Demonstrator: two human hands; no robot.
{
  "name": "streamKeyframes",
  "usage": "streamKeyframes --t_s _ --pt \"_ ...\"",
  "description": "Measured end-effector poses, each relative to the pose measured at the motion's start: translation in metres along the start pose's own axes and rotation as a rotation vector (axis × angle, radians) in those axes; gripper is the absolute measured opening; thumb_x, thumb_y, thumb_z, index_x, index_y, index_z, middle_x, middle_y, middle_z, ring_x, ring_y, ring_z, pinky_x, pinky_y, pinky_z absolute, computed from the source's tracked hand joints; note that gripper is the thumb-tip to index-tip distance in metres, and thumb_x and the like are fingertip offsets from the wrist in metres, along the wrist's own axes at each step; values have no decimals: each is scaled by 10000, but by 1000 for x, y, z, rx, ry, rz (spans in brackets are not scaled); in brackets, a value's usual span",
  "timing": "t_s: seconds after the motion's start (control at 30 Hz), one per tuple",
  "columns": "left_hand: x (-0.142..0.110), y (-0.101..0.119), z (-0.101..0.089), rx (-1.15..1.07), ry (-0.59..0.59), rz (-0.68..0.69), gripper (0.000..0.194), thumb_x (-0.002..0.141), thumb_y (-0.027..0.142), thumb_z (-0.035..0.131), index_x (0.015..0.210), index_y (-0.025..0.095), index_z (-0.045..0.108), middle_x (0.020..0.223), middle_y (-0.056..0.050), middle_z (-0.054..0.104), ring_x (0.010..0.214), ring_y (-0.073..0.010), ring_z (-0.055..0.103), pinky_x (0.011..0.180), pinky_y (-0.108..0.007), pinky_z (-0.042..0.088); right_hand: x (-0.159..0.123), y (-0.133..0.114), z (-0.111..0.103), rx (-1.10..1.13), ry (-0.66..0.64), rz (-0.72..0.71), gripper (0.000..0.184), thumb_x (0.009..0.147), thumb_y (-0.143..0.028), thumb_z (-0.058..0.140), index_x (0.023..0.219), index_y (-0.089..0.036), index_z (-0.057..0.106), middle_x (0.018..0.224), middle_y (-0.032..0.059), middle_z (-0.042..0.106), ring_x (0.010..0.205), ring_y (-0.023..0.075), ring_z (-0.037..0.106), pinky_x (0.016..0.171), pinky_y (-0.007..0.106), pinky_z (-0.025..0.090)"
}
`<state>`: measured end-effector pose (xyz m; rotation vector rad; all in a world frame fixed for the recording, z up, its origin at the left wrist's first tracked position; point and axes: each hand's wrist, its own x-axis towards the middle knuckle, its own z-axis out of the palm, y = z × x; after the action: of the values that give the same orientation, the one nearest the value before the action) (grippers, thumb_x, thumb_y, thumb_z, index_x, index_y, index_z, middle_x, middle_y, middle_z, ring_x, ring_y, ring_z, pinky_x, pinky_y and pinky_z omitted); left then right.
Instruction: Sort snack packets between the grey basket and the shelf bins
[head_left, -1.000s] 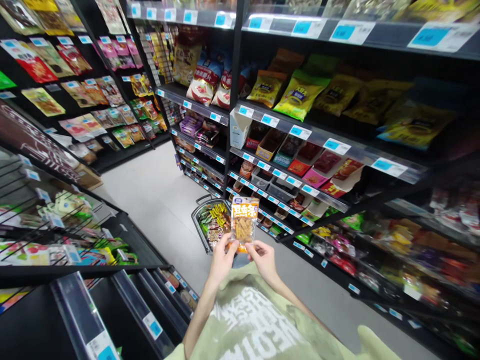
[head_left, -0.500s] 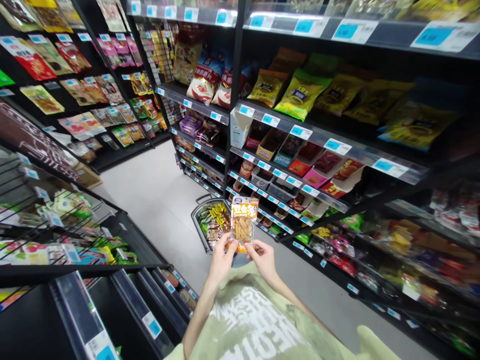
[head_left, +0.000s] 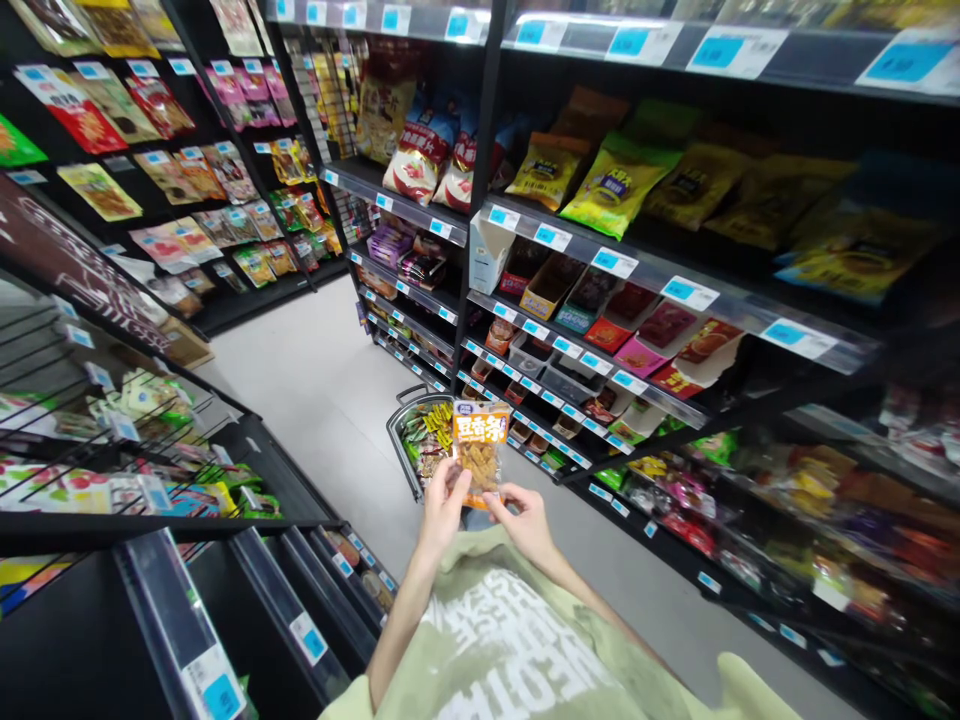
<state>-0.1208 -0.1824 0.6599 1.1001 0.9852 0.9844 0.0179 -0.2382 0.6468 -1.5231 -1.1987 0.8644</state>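
An orange and white snack packet (head_left: 480,455) with a clear window showing brown strips is held upright in front of my body. My left hand (head_left: 444,500) pinches its lower left side, thumb on the front. At the lower right corner, my right hand (head_left: 523,518) grips the packet between thumb and fingers. Behind the packet, a black-rimmed shopping basket (head_left: 396,440) filled with several small colourful packets is on the floor, partly covered by the packet and my left hand.
A tall black shelf unit (head_left: 675,290) with bagged snacks and boxes runs along the right. Black wire racks and shelves (head_left: 300,510) stand close on my left. Hanging packets (head_left: 172,180) line the far wall. Grey floor (head_left: 300,380) shows between them.
The packet has tilted and shifted slightly left and down in my hands, its front turned more towards me. The view has shifted a little, so the shelves appear further right.
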Motion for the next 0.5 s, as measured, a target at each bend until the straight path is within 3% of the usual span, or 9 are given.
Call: streamKeyframes --t_s 0.5 --pt "1 3 -6 -40 -37 -6 317 859 437 603 1068 200 577 1057 -65 703 991 -209 655 875 -307 494 1 -6 2 48 -41 54 360 835 -398 649 583 -206 478 494 -13 593 470 145 579 553 253 425"
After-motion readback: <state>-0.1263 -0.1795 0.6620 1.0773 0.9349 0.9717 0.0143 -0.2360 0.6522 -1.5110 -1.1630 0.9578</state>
